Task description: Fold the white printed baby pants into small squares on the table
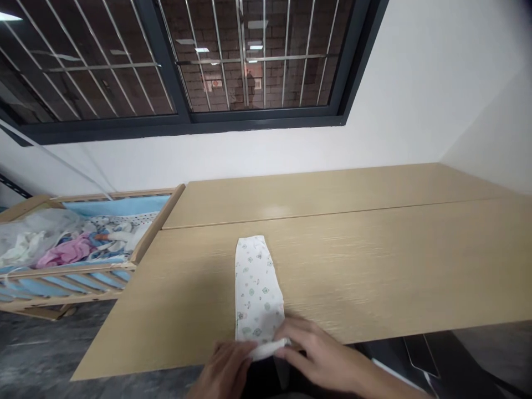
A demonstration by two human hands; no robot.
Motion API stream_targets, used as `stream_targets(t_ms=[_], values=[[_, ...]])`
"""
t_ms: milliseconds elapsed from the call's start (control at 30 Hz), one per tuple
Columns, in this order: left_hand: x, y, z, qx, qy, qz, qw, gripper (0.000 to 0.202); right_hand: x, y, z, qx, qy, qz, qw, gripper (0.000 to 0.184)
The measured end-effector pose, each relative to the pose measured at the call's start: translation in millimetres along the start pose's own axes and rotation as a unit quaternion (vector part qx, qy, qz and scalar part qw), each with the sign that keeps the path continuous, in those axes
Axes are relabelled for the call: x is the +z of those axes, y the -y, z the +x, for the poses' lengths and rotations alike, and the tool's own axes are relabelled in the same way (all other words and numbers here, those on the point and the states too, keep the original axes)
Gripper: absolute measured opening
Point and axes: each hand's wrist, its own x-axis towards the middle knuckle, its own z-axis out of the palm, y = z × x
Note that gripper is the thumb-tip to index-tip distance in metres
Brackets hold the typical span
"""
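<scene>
A white printed garment (257,288), which looks like baby pants folded lengthwise, lies on the wooden table. Its narrow end points away from me, and small green and grey motifs cover it. The near end is turned up into a thick white fold at the table's front edge. My left hand (228,367) grips the left side of that fold with its fingers closed. On the right side, my right hand (310,352) pinches the same fold between thumb and fingers. Part of the near end is hidden behind my fingers.
The pale wooden table (374,260) has a seam across it and meets a white wall. At left stands a wooden crib (155,233) with blue lining, holding heaped clothes, a pink cloth (66,250) and clear plastic. A barred window (249,61) is above. Dark objects sit below the front edge.
</scene>
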Motion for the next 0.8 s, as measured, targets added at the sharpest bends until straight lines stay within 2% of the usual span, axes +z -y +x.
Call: stream_targets(t_ms=[100,233,333,467,567,667,733,800], values=[[-16.4,14,32,-0.034,0.018,-0.007,0.999,0.038,-33,4,27,0.0,-0.017,0.02,1.0,0.018],[-24.6,48,93,-0.086,-0.003,0.011,0.996,0.034,-58,-26,84,-0.031,-0.092,0.007,0.995,0.025],[-19.6,78,141,-0.143,-0.009,0.068,0.987,0.028,-69,-61,134,-0.024,-0.166,0.008,0.986,0.026],[0.5,114,188,-0.189,0.025,0.114,0.975,0.026,-73,-105,190,0.057,-0.207,0.031,0.976,0.023],[21.1,135,205,-0.212,0.042,0.126,0.968,0.024,-67,-127,214,0.09,-0.199,0.009,0.976,0.016],[34.1,143,210,-0.236,0.048,0.146,0.96,0.025,-62,-138,223,0.097,-0.186,-0.012,0.978,0.015],[35.3,137,206,-0.249,0.034,0.163,0.954,0.028,-63,-138,222,0.099,-0.187,-0.026,0.977,0.02],[34.2,120,196,-0.256,0.011,0.179,0.95,0.034,-66,-129,214,0.086,-0.203,-0.056,0.974,0.031]])
